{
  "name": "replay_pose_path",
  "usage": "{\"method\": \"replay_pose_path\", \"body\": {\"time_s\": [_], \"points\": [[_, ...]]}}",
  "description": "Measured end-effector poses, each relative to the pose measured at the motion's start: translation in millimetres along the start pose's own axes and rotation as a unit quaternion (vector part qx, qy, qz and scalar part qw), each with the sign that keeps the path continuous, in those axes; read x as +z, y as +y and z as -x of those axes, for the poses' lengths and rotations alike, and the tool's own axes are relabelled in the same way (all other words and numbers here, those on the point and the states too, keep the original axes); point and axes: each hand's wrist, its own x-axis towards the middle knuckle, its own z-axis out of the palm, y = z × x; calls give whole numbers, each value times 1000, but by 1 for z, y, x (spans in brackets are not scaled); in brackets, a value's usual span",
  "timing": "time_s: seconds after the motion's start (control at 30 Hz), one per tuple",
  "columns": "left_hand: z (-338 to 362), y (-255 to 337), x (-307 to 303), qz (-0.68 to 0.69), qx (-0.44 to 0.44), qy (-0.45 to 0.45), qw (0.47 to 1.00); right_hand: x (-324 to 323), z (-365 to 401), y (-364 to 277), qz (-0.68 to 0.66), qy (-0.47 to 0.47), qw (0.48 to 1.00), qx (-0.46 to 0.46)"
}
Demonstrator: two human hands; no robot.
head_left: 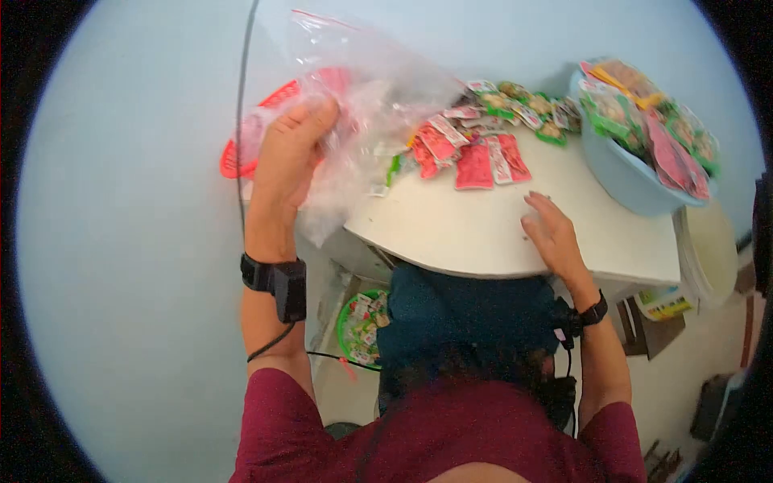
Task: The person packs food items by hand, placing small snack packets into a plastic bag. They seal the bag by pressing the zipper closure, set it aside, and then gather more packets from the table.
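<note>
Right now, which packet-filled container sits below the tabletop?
The green basket, seen under the near edge of the white table; the blue basin stands up at the table's right end.

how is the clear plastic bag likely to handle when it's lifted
Probably floppy: the clear plastic bag crumples and sags below the left hand gripping it. Likely very light, since one hand holds it aloft. Its glossy film may be slippery, so a pinch seems wiser than an open palm.
</note>
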Motion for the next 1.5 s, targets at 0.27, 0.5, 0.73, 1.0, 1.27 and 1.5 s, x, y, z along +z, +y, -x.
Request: {"method": "replay_pose_path", "body": {"time_s": [0.27,0.5,0.73,1.0,1.27,1.5], "points": [[51,-98,101,98,-150,-207,962,-54,-12,-82,-273,-57,953,119],[63,-122,120,49,-220,-228,947,-48,5,-60,-317,-87,918,220],[81,-140,105,194,-377,-170,890,-40,4,-54,-460,14,852,249],[96,-166,98,262,-328,-142,896,-40,12,-50,-395,4,891,223],[70,-161,64,166,-115,60,978,-41,20,-34,-340,-24,901,269],[100,-156,86,159,-285,9,945,-16,17,-37,-395,65,870,288]]}}
